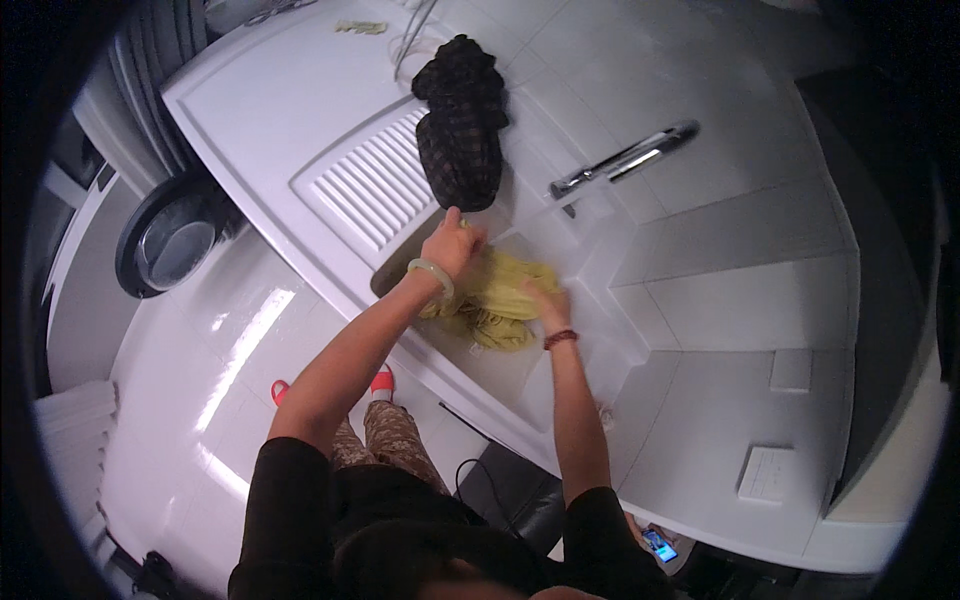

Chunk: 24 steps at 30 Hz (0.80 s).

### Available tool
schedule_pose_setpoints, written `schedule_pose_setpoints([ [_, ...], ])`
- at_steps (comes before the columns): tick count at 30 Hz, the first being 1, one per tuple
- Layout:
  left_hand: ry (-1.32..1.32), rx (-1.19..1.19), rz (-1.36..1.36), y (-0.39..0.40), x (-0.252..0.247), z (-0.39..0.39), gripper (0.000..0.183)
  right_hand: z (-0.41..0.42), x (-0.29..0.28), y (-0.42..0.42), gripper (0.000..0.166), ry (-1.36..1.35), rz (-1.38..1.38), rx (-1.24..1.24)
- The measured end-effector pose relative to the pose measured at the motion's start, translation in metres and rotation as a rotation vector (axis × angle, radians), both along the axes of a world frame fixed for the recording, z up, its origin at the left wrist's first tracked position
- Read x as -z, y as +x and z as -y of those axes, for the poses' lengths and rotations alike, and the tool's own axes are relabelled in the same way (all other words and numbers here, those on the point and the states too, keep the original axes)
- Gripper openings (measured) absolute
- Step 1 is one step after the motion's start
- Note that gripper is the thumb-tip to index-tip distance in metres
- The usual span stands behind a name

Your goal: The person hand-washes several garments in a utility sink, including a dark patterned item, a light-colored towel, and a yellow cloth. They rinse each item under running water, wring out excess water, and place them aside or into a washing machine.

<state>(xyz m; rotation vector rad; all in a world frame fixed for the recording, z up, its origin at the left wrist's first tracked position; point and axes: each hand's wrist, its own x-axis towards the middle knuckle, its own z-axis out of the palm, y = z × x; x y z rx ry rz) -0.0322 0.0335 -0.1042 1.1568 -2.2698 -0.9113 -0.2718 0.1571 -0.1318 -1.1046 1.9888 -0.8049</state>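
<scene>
A wet-looking yellow garment (517, 289) lies bunched in the white laundry sink (517, 409). My left hand (451, 249), with a pale bangle at its wrist, grips the garment on the side by the ribbed washboard (375, 180). On the other side my right hand (551, 306), below a dark red beaded bracelet, holds the garment's edge; its fingers are blurred and partly hidden in the cloth. Just beyond my left hand, a dark plaid garment (461, 135) lies heaped across the washboard's edge.
A chrome faucet (622, 161) reaches over the sink's rear side. Grey hoses stand behind the plaid garment. On the floor at left is a dark basin (176, 244). A black chair seat (517, 484) is near my body. A lit phone (660, 544) shows beyond my right arm.
</scene>
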Motion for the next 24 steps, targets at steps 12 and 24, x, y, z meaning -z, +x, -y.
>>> schedule_pose_setpoints([
  [12, 0.271, 0.033, 0.823, -0.056, 0.185, -0.025, 0.043, 0.018, 0.152, 0.109, 0.063, 0.408, -1.202, -0.685],
  [24, 0.073, 0.156, 0.347, -0.053, 0.183, 0.024, 0.032, -0.001, 0.121, 0.063, 0.044, 0.131, -0.918, -0.475],
])
